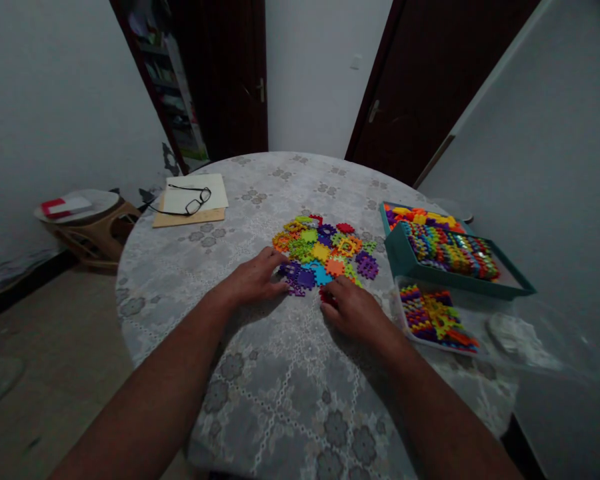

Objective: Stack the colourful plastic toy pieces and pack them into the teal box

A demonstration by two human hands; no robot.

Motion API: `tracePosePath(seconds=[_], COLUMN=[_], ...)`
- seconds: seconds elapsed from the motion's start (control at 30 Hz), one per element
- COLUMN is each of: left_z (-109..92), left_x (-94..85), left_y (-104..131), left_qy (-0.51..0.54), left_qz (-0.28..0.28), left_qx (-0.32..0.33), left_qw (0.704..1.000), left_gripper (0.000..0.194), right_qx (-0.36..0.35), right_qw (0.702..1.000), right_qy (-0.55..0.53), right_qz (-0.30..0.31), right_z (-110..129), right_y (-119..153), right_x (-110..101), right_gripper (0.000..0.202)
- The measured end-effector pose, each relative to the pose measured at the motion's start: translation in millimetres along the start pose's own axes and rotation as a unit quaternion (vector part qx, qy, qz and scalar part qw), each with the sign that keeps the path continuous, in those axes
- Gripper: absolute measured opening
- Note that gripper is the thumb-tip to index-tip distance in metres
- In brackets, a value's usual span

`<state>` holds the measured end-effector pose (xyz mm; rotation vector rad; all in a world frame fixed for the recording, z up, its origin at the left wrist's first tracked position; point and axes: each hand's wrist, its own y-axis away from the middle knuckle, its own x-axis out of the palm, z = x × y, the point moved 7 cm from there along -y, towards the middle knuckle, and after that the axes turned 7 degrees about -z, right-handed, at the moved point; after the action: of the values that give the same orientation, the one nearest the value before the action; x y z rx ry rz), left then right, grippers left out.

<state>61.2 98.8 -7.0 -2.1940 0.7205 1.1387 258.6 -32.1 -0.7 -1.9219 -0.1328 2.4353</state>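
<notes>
Resting flat, both hands' fingers touch puzzle pieces; teal box beside.

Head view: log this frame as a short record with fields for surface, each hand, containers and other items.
surface: round table with a patterned cloth
left hand: flat on the cloth, fingertips at the purple pieces of the flat sheet of joined plastic pieces
right hand: at the sheet's near edge, over a red piece
containers: teal box and clear tray, both holding pieces
other: glasses on papers
</notes>
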Motion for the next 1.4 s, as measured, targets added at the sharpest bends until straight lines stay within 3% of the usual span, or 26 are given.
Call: tracePosePath(seconds=[0.13,0.33,0.53,0.7,0.8,0.9,1.07,1.27,1.4], left_z=[5,5,2,0,1,-1,-15,-36,-43], left_x=[4.1,7.6,1.2,7.0,10.3,12.8,11.2,15.4,22.4], left_y=[-3,-5,0,1,-1,-1,1,3,4], left_qy=[-0.012,0.000,-0.015,-0.024,-0.012,-0.007,0.024,0.079,0.102], left_qz=[-0.021,-0.010,-0.010,0.066,0.081,0.095,0.109,0.114,0.111], left_qx=[-0.021,-0.015,-0.025,-0.006,-0.010,-0.014,-0.012,0.016,0.025], left_qw=[0.999,1.000,1.000,0.998,0.997,0.995,0.994,0.990,0.988], left_gripper=[0.052,0.052,0.061,0.030,0.024,0.020,0.012,0.007,0.024], right_qx=[0.011,0.009,-0.036,-0.098,-0.108,-0.035,0.137,0.172,0.172], right_qw=[0.999,0.999,0.998,0.992,0.989,0.996,0.983,0.981,0.984], right_qy=[0.022,0.041,0.058,0.051,0.045,0.055,0.087,0.075,0.037], right_qz=[-0.023,-0.030,0.010,0.059,0.092,0.069,-0.082,-0.045,-0.023], right_z=[-6,-4,30,71,79,53,-18,-42,-47], right_y=[-4,-6,0,18,24,17,3,-5,-10], right_x=[-1,-2,4,8,3,-12,-37,-13,-7], right_gripper=[0.023,0.025,0.023,0.024,0.022,0.023,0.028,0.027,0.023])
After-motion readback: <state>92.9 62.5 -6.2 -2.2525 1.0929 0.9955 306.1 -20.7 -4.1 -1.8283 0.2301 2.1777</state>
